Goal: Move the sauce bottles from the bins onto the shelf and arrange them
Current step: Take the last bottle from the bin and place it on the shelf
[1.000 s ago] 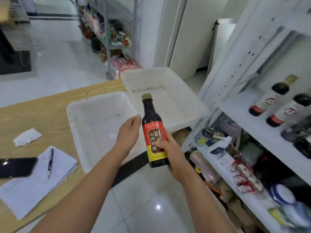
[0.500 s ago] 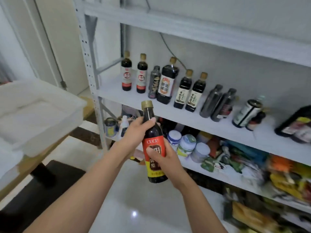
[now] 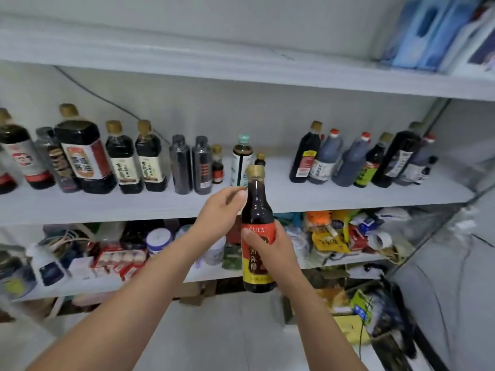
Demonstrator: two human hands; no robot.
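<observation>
I hold a dark vinegar bottle (image 3: pixel 257 210) with a gold cap and a red and yellow label upright in front of the white shelf (image 3: pixel 284 194). My right hand (image 3: pixel 273 247) grips it around the label. My left hand (image 3: pixel 222 210) touches its neck from the left with fingertips. On the shelf stand several dark sauce bottles: a left row (image 3: pixel 123 159), a middle pair (image 3: pixel 191 164), a green-capped bottle (image 3: pixel 241 159), and a right group (image 3: pixel 356 159). A gap of bare shelf lies right behind the held bottle. No bins are in view.
An upper shelf board (image 3: pixel 241 68) carries blue packages (image 3: pixel 434 30) at the right. The lower shelf (image 3: pixel 334 261) is crowded with packets, jars and boxes. More clutter (image 3: pixel 361 317) lies on the floor at the right, by a grey wall.
My view has swung from the table and bins to face the shelf squarely. The bottle has risen toward the shelf edge. My left hand moved from beside the bottle to its neck.
</observation>
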